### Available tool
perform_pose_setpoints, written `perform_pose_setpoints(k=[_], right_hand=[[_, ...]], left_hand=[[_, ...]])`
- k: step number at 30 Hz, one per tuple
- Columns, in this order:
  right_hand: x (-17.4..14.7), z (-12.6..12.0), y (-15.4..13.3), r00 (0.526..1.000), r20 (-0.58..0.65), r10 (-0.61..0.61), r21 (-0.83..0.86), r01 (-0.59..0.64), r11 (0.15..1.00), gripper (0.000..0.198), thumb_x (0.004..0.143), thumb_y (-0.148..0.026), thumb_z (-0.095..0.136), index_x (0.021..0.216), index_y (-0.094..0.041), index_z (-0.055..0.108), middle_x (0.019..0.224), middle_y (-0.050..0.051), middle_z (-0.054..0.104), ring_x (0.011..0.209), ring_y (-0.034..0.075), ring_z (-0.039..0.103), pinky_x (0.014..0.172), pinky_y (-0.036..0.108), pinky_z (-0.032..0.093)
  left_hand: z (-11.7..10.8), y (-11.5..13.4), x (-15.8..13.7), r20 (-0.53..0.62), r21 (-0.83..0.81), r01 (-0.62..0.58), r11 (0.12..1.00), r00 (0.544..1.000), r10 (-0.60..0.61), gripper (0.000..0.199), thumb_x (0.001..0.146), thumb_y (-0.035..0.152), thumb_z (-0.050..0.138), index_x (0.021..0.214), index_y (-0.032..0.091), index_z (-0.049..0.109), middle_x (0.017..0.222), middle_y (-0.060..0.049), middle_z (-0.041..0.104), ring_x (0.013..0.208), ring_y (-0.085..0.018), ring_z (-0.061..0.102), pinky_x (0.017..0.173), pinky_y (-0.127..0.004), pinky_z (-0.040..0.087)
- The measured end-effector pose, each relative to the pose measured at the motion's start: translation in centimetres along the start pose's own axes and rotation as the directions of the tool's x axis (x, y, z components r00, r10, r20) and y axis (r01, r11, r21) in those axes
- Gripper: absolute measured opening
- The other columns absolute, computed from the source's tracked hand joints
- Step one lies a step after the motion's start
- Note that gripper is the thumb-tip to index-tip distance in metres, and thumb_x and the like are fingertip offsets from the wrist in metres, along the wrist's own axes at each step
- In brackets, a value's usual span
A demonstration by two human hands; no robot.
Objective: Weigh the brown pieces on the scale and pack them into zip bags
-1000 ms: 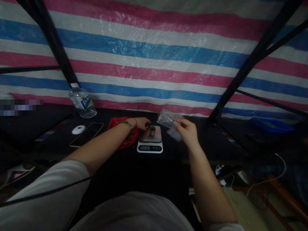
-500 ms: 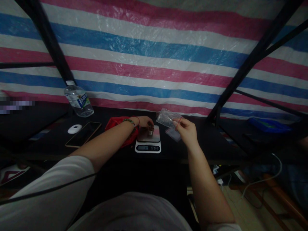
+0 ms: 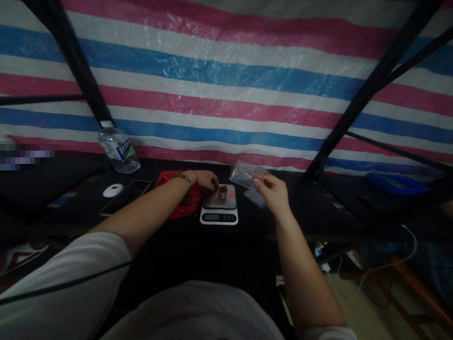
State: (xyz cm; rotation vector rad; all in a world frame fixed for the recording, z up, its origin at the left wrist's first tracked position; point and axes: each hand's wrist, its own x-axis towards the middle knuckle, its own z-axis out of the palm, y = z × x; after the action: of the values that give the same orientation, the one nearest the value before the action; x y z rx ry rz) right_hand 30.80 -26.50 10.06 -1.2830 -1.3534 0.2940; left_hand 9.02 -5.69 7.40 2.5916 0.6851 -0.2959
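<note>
At the far-left corner of the table (image 3: 304, 215) stands a bottle (image 3: 122, 153), its cap on; nearer the left end lie a white oval (image 3: 113, 190) and, beside it, a dark phone (image 3: 129, 196). Right of the phone, the red bag (image 3: 186, 210) sits open, partly under the left forearm, with something brownish inside; its thin film looks soft and limp, so it would best be taken by the rim. The left hand (image 3: 208, 179) is at the far-left corner of the scale (image 3: 219, 218), fingers curled in and nearly together; whether they pinch anything, I cannot tell. The scale lies flat close to the near edge, around the middle; it looks stiff, and is best held by its sides, off the plate. On its plate stands the small cup (image 3: 222, 193), upright, with brown stuff showing at its top; it seems light, hard and rather slick, easy to tip, so fingertips low around its wall should suit. Right of the scale, the right hand (image 3: 276, 191) pinches the clear bag (image 3: 244, 173) by its right end between thumb and fingers; it looks feather-light, floppy and slippery, safest gripped at that end. Another small bag (image 3: 255, 199) lies below it on the table.
</note>
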Motion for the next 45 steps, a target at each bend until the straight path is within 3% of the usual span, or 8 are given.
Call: perform_pose_setpoints(k=[6, 12, 17, 22, 26, 31, 36, 45], right_hand=[[0.0, 0.1, 0.4, 1.000, 0.005, 0.000, -0.004, 0.000, 1.000, 0.026, 0.073, -0.034, 0.064, 0.090, -0.018, 0.074, 0.071, 0.003, 0.066, 0.057, 0.014, 0.052, 0.055, 0.027, 0.042], [0.1, 0.1, 0.6, 1.000, -0.008, -0.001, -0.014, 0.001, 1.000, 0.025, 0.074, -0.033, 0.063, 0.090, -0.018, 0.074, 0.066, 0.002, 0.064, 0.056, 0.014, 0.052, 0.054, 0.027, 0.042], [0.1, 0.0, 0.5, 1.000, -0.001, -0.004, -0.011, 0.004, 1.000, 0.024, 0.074, -0.032, 0.063, 0.090, -0.018, 0.074, 0.074, 0.004, 0.068, 0.060, 0.015, 0.055, 0.056, 0.027, 0.043], [0.1, 0.0, 0.3, 1.000, -0.011, 0.005, -0.015, -0.005, 1.000, 0.025, 0.073, -0.033, 0.064, 0.089, -0.018, 0.074, 0.075, 0.004, 0.068, 0.062, 0.016, 0.055, 0.057, 0.027, 0.043], [0.0, 0.2, 0.3, 1.000, 0.009, 0.010, -0.017, -0.010, 1.000, 0.026, 0.073, -0.034, 0.064, 0.090, -0.017, 0.074, 0.074, 0.004, 0.068, 0.060, 0.015, 0.054, 0.057, 0.027, 0.042], [-0.1, 0.4, 0.4, 1.000, 0.028, 0.011, -0.006, -0.011, 1.000, 0.028, 0.073, -0.034, 0.064, 0.091, -0.016, 0.074, 0.076, 0.005, 0.069, 0.061, 0.015, 0.055, 0.058, 0.027, 0.043], [0.0, 0.1, 0.9, 1.000, 0.028, -0.003, -0.007, 0.003, 1.000, 0.027, 0.075, -0.034, 0.063, 0.093, -0.017, 0.074, 0.075, 0.004, 0.068, 0.059, 0.014, 0.054, 0.057, 0.027, 0.044], [0.1, 0.0, 1.2, 1.000, 0.005, -0.020, -0.049, 0.020, 0.999, 0.026, 0.076, -0.033, 0.062, 0.093, -0.018, 0.074, 0.075, 0.003, 0.067, 0.060, 0.014, 0.054, 0.058, 0.026, 0.043]], left_hand=[[0.0, 1.1, 0.1, -0.044, 0.053, -0.015, 0.998, 0.999, 0.017, 0.044, 0.065, 0.022, 0.065, 0.109, 0.018, 0.068, 0.099, -0.004, 0.071, 0.086, -0.017, 0.063, 0.072, -0.021, 0.045], [0.0, 2.8, 0.2, -0.055, 0.079, 0.028, 0.996, 0.998, -0.024, 0.030, 0.070, 0.028, 0.063, 0.096, 0.015, 0.071, 0.086, -0.003, 0.071, 0.073, -0.014, 0.061, 0.061, -0.020, 0.043], [-0.1, 2.8, 0.4, -0.068, 0.118, 0.078, 0.990, 0.995, -0.070, 0.031, 0.067, 0.023, 0.062, 0.096, 0.015, 0.072, 0.086, -0.004, 0.072, 0.073, -0.015, 0.061, 0.060, -0.020, 0.042], [-1.3, 2.5, -0.5, -0.166, 0.103, 0.091, 0.991, 0.983, -0.073, 0.031, 0.068, 0.020, 0.059, 0.096, 0.014, 0.070, 0.092, -0.004, 0.071, 0.079, -0.014, 0.062, 0.066, -0.019, 0.043], [-2.3, 3.6, -1.4, -0.231, 0.029, 0.004, 1.000, 0.973, 0.003, 0.030, 0.070, 0.022, 0.058, 0.096, 0.015, 0.069, 0.092, -0.002, 0.071, 0.079, -0.014, 0.062, 0.068, -0.019, 0.043], [-2.1, 6.1, -1.8, -0.190, -0.039, -0.147, 0.988, 0.972, 0.137, 0.025, 0.069, 0.020, 0.061, 0.091, 0.013, 0.071, 0.084, -0.002, 0.071, 0.074, -0.013, 0.062, 0.069, -0.020, 0.044], [-1.5, 7.4, -1.7, -0.140, 0.013, -0.178, 0.984, 0.974, 0.178, 0.019, 0.070, 0.019, 0.062, 0.086, 0.014, 0.071, 0.081, -0.002, 0.072, 0.072, -0.013, 0.061, 0.067, -0.020, 0.043], [-1.9, 7.2, -1.8, -0.090, 0.051, -0.181, 0.982, 0.979, 0.185, 0.024, 0.071, 0.017, 0.060, 0.092, 0.017, 0.072, 0.085, -0.001, 0.072, 0.076, -0.012, 0.062, 0.070, -0.019, 0.043]])
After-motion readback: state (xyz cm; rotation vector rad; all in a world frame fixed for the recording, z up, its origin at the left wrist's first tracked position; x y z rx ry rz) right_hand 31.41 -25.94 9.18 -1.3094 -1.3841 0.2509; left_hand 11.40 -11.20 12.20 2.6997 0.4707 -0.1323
